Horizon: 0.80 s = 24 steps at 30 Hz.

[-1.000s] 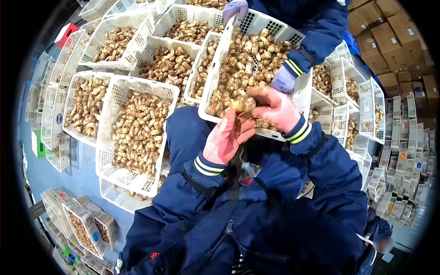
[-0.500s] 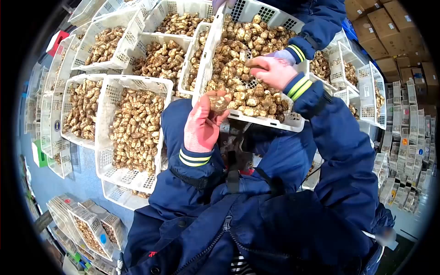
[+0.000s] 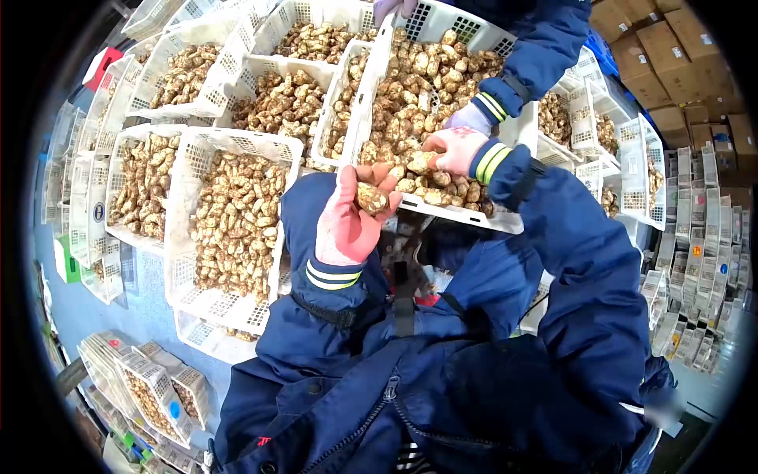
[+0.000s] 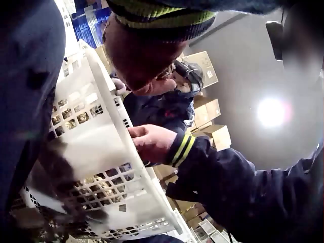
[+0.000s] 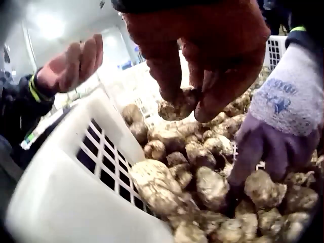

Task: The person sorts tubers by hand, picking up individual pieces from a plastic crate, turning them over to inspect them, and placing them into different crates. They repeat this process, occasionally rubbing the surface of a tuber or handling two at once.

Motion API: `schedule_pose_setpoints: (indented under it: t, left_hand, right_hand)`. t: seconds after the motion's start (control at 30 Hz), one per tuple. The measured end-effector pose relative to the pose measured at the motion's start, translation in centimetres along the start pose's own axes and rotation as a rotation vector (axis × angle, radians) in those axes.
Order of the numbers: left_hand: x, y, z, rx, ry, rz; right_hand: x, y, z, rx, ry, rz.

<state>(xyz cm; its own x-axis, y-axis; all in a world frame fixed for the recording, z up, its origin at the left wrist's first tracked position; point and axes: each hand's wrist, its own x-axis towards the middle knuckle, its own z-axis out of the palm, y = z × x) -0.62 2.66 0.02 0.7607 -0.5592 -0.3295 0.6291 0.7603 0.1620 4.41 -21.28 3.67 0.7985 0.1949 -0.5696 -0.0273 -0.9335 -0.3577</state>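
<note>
My left hand (image 3: 346,227) is palm up near the crate's front rim, fingers curled round a knobbly brown tuber (image 3: 371,198). My right hand (image 3: 458,150) is over the tubers in the large white crate (image 3: 517,150). Between its thumb and fingers, in the right wrist view, it pinches a small muddy tuber (image 5: 177,105) just above the pile. Another person's gloved hand (image 5: 283,114) reaches into the same pile beside my right hand. In the left wrist view my left hand is dark and its tuber mostly hidden.
White crates of tubers (image 3: 237,221) stand to the left, with more crates (image 3: 588,118) at the right. The other person's second glove (image 3: 392,9) is at the crate's far corner. Cardboard boxes (image 3: 663,55) are stacked back right. Blue floor (image 3: 118,316) shows at lower left.
My hands were together at a large tuber, then parted. The left drew back left with a tuber; the right went over the crate and down to the pile near its front.
</note>
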Motion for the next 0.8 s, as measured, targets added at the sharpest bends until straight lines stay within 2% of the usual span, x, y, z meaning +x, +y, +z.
schedule_pose_setpoints:
  t: [0.03,0.07,0.13,0.17,0.2,0.27,0.33,0.4,0.43,0.47,0.53,0.57,0.6,0.67,0.7,0.73,0.8]
  left_hand:
    - [0.0,-0.1,0.1,0.049,-0.042,-0.006]
    - [0.1,-0.4,0.3,0.099,-0.082,-0.014]
    - [0.2,-1.1,1.0,0.091,-0.136,-0.057]
    - [0.1,-1.7,1.3,0.177,-0.042,-0.061]
    - [-0.3,-2.1,2.3,0.263,0.054,-0.063]
    - [-0.7,-2.9,3.1,0.289,0.042,-0.044]
    - [-0.9,-3.1,3.4,0.305,0.009,0.003]
    - [-0.8,-3.0,3.1,0.325,0.006,0.020]
    - [-0.7,-3.1,2.5,0.340,0.014,0.045]
    - [-0.6,-3.2,2.1,0.355,0.020,0.068]
    - [-0.7,-3.4,2.3,0.335,0.014,0.094]
    - [-0.7,-3.6,2.4,0.382,0.018,0.061]
    - [-0.8,-3.7,2.8,0.429,0.023,0.027]
    - [-0.9,-3.8,2.8,0.379,0.066,0.043]
    - [-0.7,-3.5,2.4,0.316,0.026,0.060]
    - [-0.6,-3.0,2.2,0.253,-0.012,0.077]
    - [-0.3,-1.7,2.0,0.333,0.065,0.109]
  right_hand:
    - [-0.7,0.7,-0.2,0.099,0.081,-0.055]
    - [-1.5,1.5,-0.3,0.549,-0.041,0.028]
    - [-4.0,0.5,-0.1,0.989,-0.007,0.014]
    - [-4.3,1.3,0.8,0.895,0.053,-0.248]
    - [-5.8,-0.9,0.1,1.120,-0.016,0.039]
    - [-6.5,-1.7,0.5,1.083,-0.063,-0.023]
    - [-7.4,-3.0,1.1,0.993,0.009,-0.035]
    - [-7.9,-3.7,0.5,0.672,0.076,-0.089]
    - [-8.6,-4.8,0.2,0.432,0.241,-0.150]
    - [-8.0,-4.3,1.6,0.367,0.420,-0.363]
    - [-7.7,-5.0,2.1,0.293,0.558,-0.579]
    - [-7.6,-5.2,2.3,0.293,0.477,-0.584]
    - [-7.7,-5.4,2.6,0.299,0.376,-0.441]
    - [-7.1,-4.9,3.1,0.284,0.463,-0.526]
    - [-7.6,-4.9,2.7,0.422,0.424,-0.437]
    - [-8.0,-4.2,2.3,0.433,0.474,-0.360]
    - [-9.7,-2.6,0.5,0.545,0.529,-0.228]
